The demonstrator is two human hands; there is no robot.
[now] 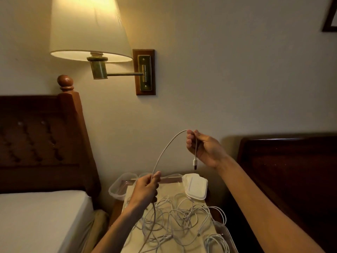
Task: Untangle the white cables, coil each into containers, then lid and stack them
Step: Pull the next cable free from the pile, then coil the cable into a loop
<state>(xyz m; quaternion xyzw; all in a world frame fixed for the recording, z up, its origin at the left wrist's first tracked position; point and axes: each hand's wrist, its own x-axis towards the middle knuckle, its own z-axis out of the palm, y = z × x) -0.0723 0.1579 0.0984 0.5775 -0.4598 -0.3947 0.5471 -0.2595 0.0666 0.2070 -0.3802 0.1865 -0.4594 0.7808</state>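
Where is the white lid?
In the head view, the white lid lies right of centre on the nightstand's far edge, just beyond the tangled cables, below the right hand.

Your left hand (145,187) hides part of a clear container (116,189); the bottom edge cuts off the cable tangle (178,221).

The scene is being viewed from one head-worn camera, facing forward and slightly down toward the wall (218,79). The nightstand (182,187) is being seen from close above, at the frame's lower edge.
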